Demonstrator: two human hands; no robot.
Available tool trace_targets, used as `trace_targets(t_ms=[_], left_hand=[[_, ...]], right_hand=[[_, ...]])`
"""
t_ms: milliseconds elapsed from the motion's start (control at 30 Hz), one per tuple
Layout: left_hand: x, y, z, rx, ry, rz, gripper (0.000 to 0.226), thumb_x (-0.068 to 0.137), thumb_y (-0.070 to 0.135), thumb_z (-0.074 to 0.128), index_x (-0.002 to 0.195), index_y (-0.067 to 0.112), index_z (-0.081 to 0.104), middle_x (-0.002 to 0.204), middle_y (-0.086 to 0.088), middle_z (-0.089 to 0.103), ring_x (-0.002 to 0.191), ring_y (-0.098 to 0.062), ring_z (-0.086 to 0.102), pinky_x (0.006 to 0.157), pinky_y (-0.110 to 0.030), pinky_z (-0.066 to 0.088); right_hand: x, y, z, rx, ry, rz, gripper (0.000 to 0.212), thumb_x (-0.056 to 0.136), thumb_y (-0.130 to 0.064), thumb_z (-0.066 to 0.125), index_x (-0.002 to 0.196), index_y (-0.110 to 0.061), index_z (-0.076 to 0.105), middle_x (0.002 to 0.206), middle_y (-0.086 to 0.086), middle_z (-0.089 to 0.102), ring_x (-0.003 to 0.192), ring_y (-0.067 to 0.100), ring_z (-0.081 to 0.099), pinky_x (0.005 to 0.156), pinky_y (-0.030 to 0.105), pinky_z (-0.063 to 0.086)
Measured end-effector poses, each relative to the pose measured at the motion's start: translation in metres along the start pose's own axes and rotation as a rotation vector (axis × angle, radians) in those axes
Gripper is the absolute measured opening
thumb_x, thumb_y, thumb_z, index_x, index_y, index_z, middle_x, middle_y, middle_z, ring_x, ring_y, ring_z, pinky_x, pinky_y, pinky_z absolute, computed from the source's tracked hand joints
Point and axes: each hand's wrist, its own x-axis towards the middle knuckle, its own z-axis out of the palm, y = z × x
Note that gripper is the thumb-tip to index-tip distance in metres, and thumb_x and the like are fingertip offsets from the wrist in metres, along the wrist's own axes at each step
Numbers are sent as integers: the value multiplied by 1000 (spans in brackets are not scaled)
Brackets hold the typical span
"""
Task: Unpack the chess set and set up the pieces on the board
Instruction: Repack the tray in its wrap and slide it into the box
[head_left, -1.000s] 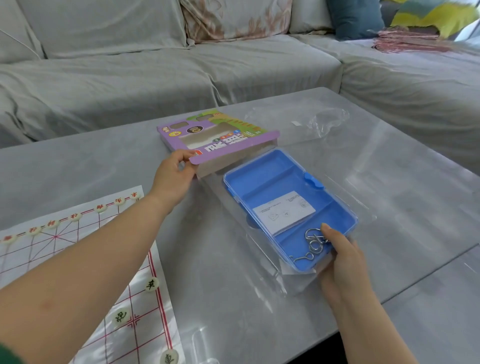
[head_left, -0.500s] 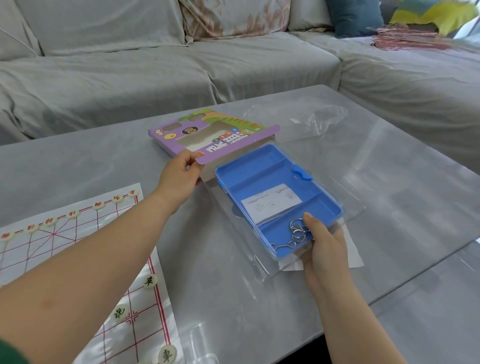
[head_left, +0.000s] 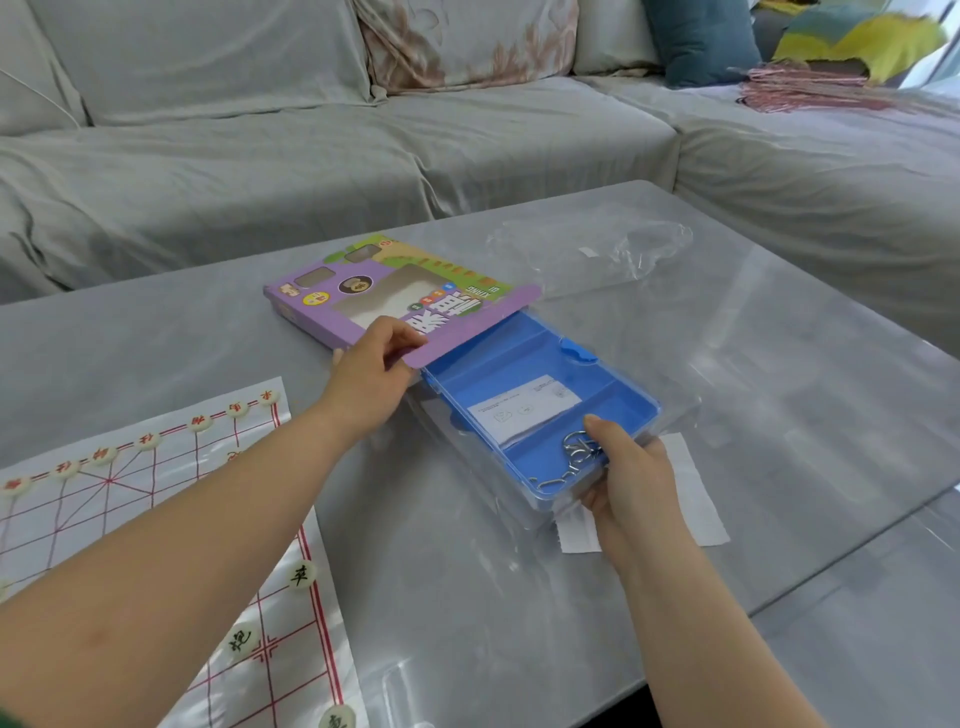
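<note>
While the left hand (head_left: 376, 369) pinches the near-right corner of the purple box (head_left: 311, 312), thumb on top of the open flap and fingers curled under it, the right hand (head_left: 628, 473) grips the near end of the blue tray (head_left: 519, 364), thumb on top, fingers beneath.

- Tray: far end sits at the box mouth, under the flap. The rest sticks out toward the near right. Can't tell if the near end rests on the table (head_left: 779, 364) or is lifted.
- In the tray: white paper slip (head_left: 524, 410) in the middle compartment, metal wire rings (head_left: 574, 452) in the near one, touching the right thumb. Blue latch tab (head_left: 576, 351) on the tray's right edge.
- Clear plastic over and around the tray. Can't tell whether it is a lid or a wrap.
- White sheet (head_left: 696, 499) lies flat on the table beneath the tray's near end and the right hand.
- Crumpled clear bag (head_left: 623, 249) on the table, just right of the box's far end.
- Chess board (head_left: 156, 493): paper sheet with a red grid, near left of the table, partly under the left forearm.
- Chess pieces: round cream discs in a row (head_left: 200, 422) along the board's far edge, and more on its near-right part, e.g. (head_left: 302, 574) and (head_left: 240, 640), on the grid lines.
- Box lies flat, far right of the board, apart from it.
- Grey sofa (head_left: 311, 156) runs behind the table, with a teal cushion (head_left: 701, 36) at far right.
</note>
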Motion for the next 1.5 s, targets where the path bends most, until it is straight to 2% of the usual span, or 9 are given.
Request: trace_targets(t_ms=[200, 467, 633, 767, 867, 1000, 1100, 1333, 1500], left_hand=[[-10, 6, 5, 427, 91, 239, 46, 88, 7, 49, 132, 16, 41, 117, 0, 62, 107, -26, 53, 96, -34, 34], [13, 35, 14, 962, -146, 115, 61, 95, 39, 36, 145, 18, 9, 144, -7, 35, 118, -29, 47, 81, -32, 40], [36, 43, 25, 978, -203, 25, 52, 91, 53, 37, 122, 12, 46, 124, -9, 52, 110, -27, 50, 72, -31, 35], [38, 39, 34, 1052, -159, 114, 35, 98, 30, 31, 120, 8, 48, 121, -13, 54, 108, -30, 51, 75, -32, 38], [39, 39, 36, 1076, -194, 123, 41, 97, 39, 33, 125, 11, 45, 121, -12, 55, 107, -30, 52, 72, -32, 38], [49, 43, 41, 963, -189, 103, 50, 91, 55, 34, 110, 13, 51, 111, -7, 58, 99, -27, 54, 68, -29, 35], [63, 51, 50, 921, -194, 6, 53, 88, 58, 38, 110, 12, 51, 110, -7, 57, 97, -28, 53, 70, -30, 35], [83, 63, 69, 1048, -217, 61, 23, 93, 20, 41, 100, 4, 56, 103, -15, 57, 94, -31, 53, 63, -26, 32], [87, 53, 45, 935, -263, 141, 24, 94, 20, 39, 76, 8, 50, 83, -9, 47, 79, -27, 43, 61, -30, 30]], right_hand=[[1, 3, -3, 32, 20, -13, 27, 88, -6, 53, 112, -10, 41, 96, 7, 59, 76, 20, 60, 63, 32, 51], [-2, 12, -2, -8, 35, 9, 20, 87, -7, 55, 88, -21, 41, 94, 5, 58, 74, 19, 60, 43, 19, 52], [-3, 16, -1, -23, -4, 15, 18, 87, -8, 55, 93, -20, 43, 95, 6, 60, 72, 19, 62, 51, 26, 52], [-1, 20, -2, -14, -14, 29, 22, 87, -8, 55, 102, -17, 42, 96, 6, 60, 74, 19, 62, 51, 25, 51], [0, 24, -4, -12, -6, 21, 20, 87, -7, 56, 95, -19, 43, 95, 6, 60, 75, 18, 61, 45, 18, 49], [0, 32, -3, -80, -58, -23, 24, 84, -8, 59, 92, -24, 43, 99, 5, 60, 90, 24, 62, 77, 39, 54], [1, 35, -4, -109, -73, -28, 24, 83, -9, 60, 93, -25, 44, 96, 3, 61, 90, 24, 63, 83, 43, 53], [7, 36, -7, -109, -66, -13, 23, 82, -9, 60, 91, -23, 45, 89, 1, 61, 80, 19, 63, 69, 34, 54], [3, 34, -5, -91, -78, -15, 22, 84, -6, 58, 92, -21, 44, 86, -2, 59, 71, 9, 61, 51, 16, 49]])
